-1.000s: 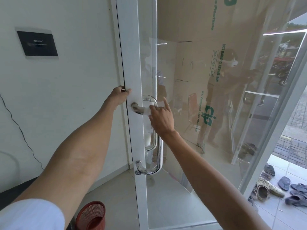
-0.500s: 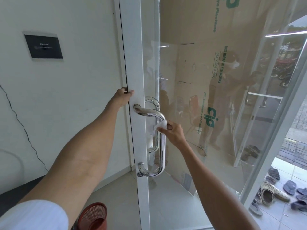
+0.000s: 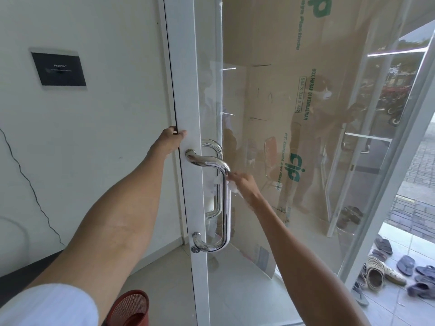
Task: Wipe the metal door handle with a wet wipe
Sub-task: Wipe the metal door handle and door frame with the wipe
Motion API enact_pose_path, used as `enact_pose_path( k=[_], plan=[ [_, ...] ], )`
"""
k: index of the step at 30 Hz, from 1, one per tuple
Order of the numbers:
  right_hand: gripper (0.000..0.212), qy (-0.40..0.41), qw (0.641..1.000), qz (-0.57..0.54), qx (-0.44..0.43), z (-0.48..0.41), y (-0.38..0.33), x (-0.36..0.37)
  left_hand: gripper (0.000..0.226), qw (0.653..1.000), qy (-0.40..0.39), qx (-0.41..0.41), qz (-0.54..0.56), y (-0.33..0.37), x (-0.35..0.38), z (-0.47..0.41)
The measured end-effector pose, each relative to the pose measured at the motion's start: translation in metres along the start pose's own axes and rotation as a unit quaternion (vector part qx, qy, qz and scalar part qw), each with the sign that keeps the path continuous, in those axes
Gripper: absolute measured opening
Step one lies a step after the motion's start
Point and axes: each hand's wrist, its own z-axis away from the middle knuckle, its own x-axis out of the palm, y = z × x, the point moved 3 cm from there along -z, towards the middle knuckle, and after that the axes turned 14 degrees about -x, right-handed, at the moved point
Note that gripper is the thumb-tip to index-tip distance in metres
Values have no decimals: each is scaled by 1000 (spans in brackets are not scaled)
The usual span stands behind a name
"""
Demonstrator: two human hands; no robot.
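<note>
Metal door handle (image 3: 226, 203) on the white door frame (image 3: 186, 90), its upright bar pinched through a wet wipe (image 3: 233, 187) by the closed right hand (image 3: 243, 184); left hand (image 3: 170, 140), at ten o'clock, gripping the frame edge—advisably wrap fully, stroke downward.

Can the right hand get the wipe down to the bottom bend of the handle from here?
Probably yes: the right hand holds the wet wipe on the door handle upright, and nothing blocks the bar below it.
</note>
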Motion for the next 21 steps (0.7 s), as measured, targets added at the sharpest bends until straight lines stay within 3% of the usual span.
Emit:
enact_pose_path(
  k=[4, 8, 12, 16, 19, 21],
  plan=[
    [27, 36, 999, -20, -12, 3, -10, -2, 40, 1000, 1, 5, -7, 0, 1, 0],
    [20, -12, 999, 41, 13, 32, 18, 12, 41, 1000, 6, 9, -9, -1, 0, 0],
    [56, -14, 998, 49, 35, 62, 39, 27, 40, 1000, 1, 13, -1, -1, 2, -1],
    [94, -9, 991, 118, -61, 69, 15, 38, 41, 1000, 2, 6, 3, -2, 2, -2],
    [95, -7, 962, 205, -181, 57, -9, 42, 40, 1000, 3, 0, 15, -2, 2, -1],
    [94, -10, 920, 306, -246, 51, -10, 44, 40, 1000, 2, -2, 20, -1, 3, 0]
  ],
)
